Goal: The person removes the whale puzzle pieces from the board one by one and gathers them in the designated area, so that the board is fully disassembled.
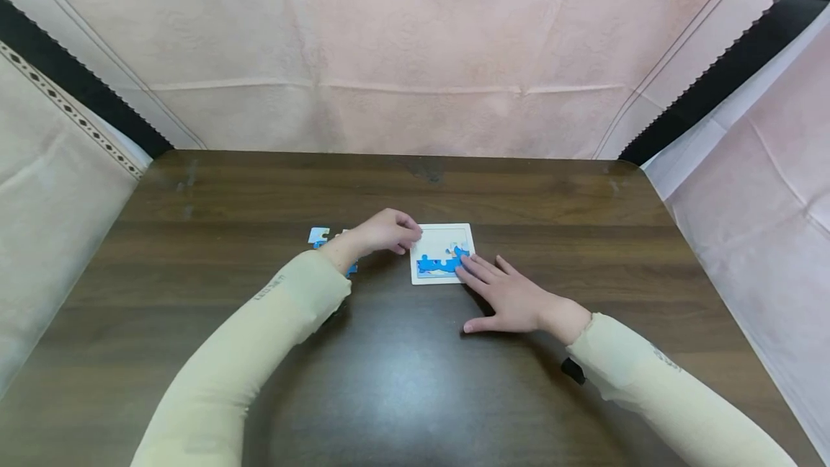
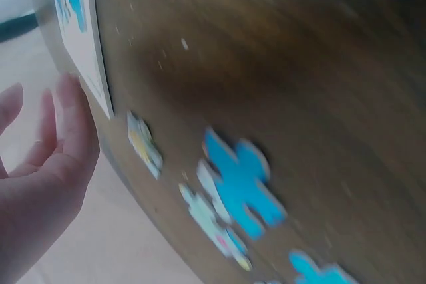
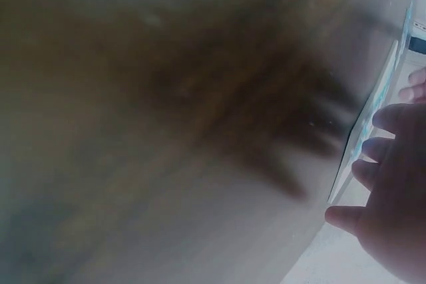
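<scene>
A white-bordered jigsaw puzzle board [image 1: 443, 233] lies on the table, with blue pieces [image 1: 436, 265] fitted along its lower part. My left hand [image 1: 389, 230] is at the board's left edge, its fingers loosely bent. The left wrist view shows nothing between the fingers of that left hand [image 2: 53, 151]. My right hand [image 1: 512, 298] is spread out, and its fingertips rest on the board's lower right edge. In the right wrist view the right hand [image 3: 399, 184] has its fingers apart beside the tilted-looking board [image 3: 363, 128].
Loose puzzle pieces lie left of the board, partly behind my left forearm in the head view. Among them are a blue piece [image 2: 239, 181], a pale piece [image 2: 210, 224] and a yellowish piece [image 2: 143, 143]. Pale cloth [image 1: 415, 56] hangs beyond the brown wooden table [image 1: 402, 380].
</scene>
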### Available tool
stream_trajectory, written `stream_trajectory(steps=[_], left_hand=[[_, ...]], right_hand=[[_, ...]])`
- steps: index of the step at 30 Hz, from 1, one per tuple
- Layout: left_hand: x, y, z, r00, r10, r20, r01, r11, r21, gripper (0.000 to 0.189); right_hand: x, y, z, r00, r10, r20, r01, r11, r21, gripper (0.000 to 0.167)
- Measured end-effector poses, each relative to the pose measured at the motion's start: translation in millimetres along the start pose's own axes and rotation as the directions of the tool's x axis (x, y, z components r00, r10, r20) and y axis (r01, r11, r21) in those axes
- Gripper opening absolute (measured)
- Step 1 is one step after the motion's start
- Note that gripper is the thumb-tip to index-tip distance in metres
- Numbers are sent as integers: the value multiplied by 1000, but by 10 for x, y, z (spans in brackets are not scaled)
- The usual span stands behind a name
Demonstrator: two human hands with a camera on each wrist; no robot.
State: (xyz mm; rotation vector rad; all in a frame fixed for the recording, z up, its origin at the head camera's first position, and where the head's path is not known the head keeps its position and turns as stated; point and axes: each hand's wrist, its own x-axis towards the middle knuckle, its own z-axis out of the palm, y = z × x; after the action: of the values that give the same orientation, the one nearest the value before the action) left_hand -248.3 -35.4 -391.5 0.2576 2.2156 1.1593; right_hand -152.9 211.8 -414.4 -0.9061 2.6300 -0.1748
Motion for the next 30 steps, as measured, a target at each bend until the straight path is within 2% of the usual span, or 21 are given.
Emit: stream_trajectory(steps=[7, 12, 18, 30], left_hand=[[113, 62, 187, 1000, -16, 16, 15, 1000, 19, 34], [184, 91, 275, 1000, -24, 17, 24, 1000, -7, 36], [237, 139, 349, 1000, -18, 21, 19, 999, -49, 36], [247, 206, 425, 999, -15, 39, 17, 999, -40, 36]], right_hand=[[-75, 11, 42, 1000, -2, 18, 3, 1000, -12, 92], [-72, 11, 21, 1000, 2, 30, -2, 1000, -4, 91], [-74, 12, -2, 999, 5, 47, -5, 1000, -1, 91], [-68, 9, -6, 999, 0, 51, 0, 1000, 5, 92]])
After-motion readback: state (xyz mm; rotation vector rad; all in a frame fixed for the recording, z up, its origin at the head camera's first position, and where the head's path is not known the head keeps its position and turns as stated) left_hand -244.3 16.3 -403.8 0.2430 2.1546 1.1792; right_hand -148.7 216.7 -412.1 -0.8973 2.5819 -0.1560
